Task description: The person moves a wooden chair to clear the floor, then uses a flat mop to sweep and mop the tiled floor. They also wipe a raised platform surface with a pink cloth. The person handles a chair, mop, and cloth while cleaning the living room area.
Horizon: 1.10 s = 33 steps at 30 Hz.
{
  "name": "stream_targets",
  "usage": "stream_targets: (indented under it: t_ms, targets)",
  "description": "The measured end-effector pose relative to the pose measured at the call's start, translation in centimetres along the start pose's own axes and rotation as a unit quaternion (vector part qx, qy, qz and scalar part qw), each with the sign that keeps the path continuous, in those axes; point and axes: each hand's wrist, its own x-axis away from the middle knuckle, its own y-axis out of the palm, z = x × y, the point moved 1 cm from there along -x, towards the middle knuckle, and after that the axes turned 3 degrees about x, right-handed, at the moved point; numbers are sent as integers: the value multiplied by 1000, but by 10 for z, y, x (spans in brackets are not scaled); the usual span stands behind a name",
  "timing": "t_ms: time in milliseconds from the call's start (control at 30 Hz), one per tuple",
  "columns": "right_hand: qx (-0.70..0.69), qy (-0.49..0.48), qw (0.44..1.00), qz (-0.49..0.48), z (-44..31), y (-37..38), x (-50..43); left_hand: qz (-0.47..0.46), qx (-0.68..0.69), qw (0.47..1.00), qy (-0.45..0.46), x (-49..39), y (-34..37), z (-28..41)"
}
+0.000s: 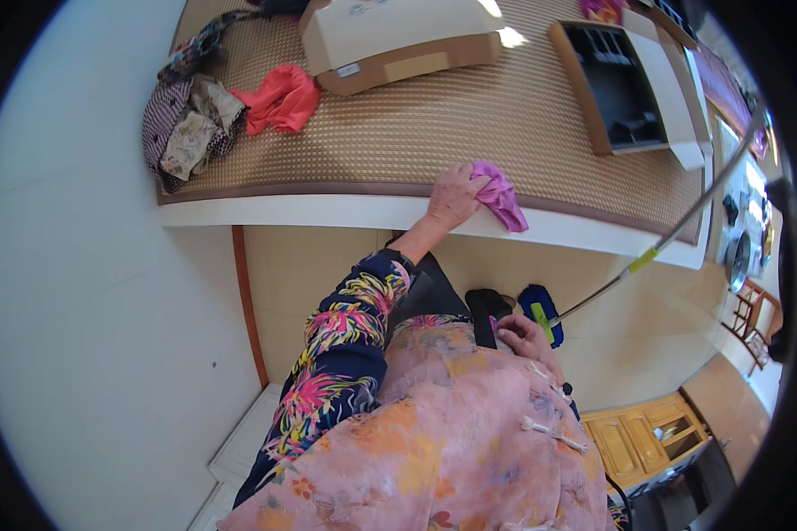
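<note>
My left hand [457,196] rests at the near edge of the woven mat [398,149], its fingers closed on a magenta-purple cloth [498,196]. The crumpled cloth partly hangs over the white edge [305,211] of the platform under the mat. Low at my waist is my right hand [528,337], fingers bent, close to a black strap [483,325] and the pink floral garment [432,425] I wear. Whether the right fingers pinch any fabric cannot be made out.
A coral cloth [280,99] and a bundle of patterned fabric [186,133] lie on the mat at left. Behind sits a cardboard box [405,40]; an open box [618,86] with black inserts lies right. A mop [541,315] stands on the floor, its pole slanting up right.
</note>
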Motion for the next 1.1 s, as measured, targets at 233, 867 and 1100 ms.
stream_targets:
  t_ms: [233,867,1100]
  targets:
    - [31,33,996,-78,-97,73,-60,45,-148,983,-98,119,-83,-269]
    - [77,46,994,-68,-164,122,-93,138,8,967,-215,70,-152,-261]
    - [3,77,997,-20,-159,118,-76,1,47,840,-540,-6,-163,-334]
